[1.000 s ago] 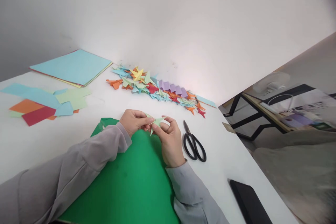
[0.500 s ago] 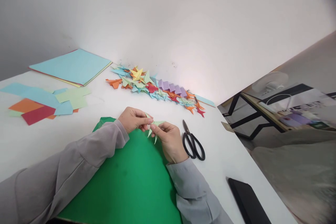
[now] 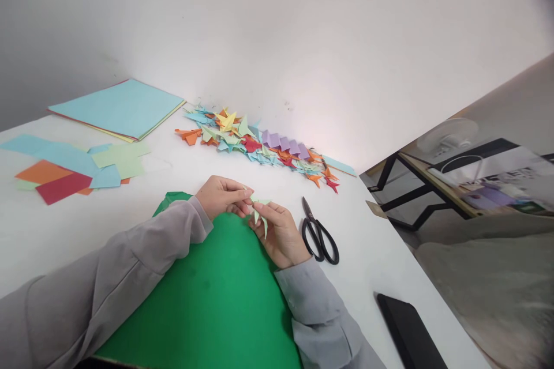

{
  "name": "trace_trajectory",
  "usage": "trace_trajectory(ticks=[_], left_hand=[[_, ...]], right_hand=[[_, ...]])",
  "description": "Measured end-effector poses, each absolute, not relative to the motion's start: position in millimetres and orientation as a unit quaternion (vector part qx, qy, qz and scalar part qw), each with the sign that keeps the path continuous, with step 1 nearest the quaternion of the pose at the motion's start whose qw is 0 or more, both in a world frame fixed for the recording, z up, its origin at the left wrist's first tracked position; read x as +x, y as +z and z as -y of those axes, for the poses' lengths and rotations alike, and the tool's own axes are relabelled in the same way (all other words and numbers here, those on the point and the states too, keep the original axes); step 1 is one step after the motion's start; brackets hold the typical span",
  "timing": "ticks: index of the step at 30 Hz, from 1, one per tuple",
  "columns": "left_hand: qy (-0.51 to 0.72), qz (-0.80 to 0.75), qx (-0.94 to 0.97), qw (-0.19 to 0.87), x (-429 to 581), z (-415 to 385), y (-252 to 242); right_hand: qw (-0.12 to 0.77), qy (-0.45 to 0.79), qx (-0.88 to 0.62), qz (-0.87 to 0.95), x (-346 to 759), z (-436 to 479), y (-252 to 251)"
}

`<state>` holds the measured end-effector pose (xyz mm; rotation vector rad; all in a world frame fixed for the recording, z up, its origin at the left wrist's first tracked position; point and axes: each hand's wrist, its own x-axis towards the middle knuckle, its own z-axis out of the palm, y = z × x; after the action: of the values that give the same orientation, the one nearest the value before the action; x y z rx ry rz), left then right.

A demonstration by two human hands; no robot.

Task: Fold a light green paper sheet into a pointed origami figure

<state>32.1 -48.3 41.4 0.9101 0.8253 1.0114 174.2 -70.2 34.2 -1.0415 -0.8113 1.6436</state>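
Between my left hand [image 3: 223, 199] and right hand [image 3: 281, 234], both with fingertips pinched on it, sits a small pale-green folded-paper figure [image 3: 257, 216], creased sharply, slender points hanging down, its middle partly hidden by my right thumb.

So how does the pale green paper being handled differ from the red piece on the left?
The pale green paper is folded, with narrow points; the red piece is flat and four-sided. The pale green paper is in the fingers; the red piece lies unheld. Both are paper.
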Motion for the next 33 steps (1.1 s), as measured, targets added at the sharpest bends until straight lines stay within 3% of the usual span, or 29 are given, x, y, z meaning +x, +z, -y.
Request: trace_trajectory(ticks=[11, 33], left_hand=[[0.498, -0.387, 0.394, 0.669, 33.4, 50.2, 44.9], [0.52, -0.386, 0.355, 0.674, 33.6, 50.5, 50.2]], right_hand=[[0.48, 0.727, -0.384, 0.307, 175.9, 70.7, 37.7], [0.481, 0.708, -0.414, 0.31, 172.2, 73.6, 39.3]])
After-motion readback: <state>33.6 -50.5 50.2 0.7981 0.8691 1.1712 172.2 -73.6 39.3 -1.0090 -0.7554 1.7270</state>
